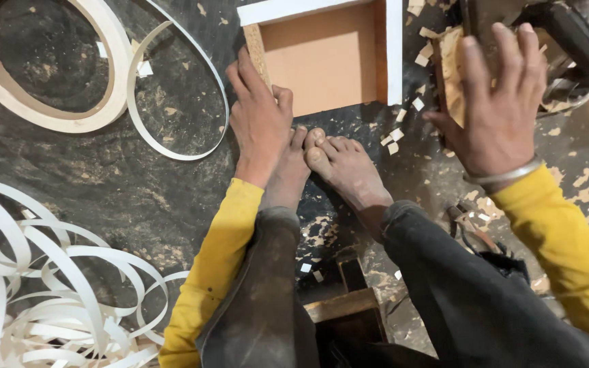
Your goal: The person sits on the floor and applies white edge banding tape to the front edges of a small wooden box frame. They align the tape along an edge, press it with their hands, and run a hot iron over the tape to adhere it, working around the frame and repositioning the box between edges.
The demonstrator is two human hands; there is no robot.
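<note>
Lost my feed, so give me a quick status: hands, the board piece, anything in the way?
Left hand gripping the white-edged board box at its raw edge. Right hand open, over a wood block. Both feet against the box; edging strips lie left.

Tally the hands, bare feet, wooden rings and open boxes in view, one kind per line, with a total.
Hands: 2, left hand and right hand
Bare feet: 2
Wooden ring: 1
Open box: 1
Total: 6

**A woodworking shop floor**

I sit in a carpentry workshop. Around the white-edged wooden box [325, 54], wood chips [403, 129] litter the dark floor [103, 177]; left of it lies a plywood ring [42, 116], and below-left, curled white edge-banding strips [49, 293].
</note>
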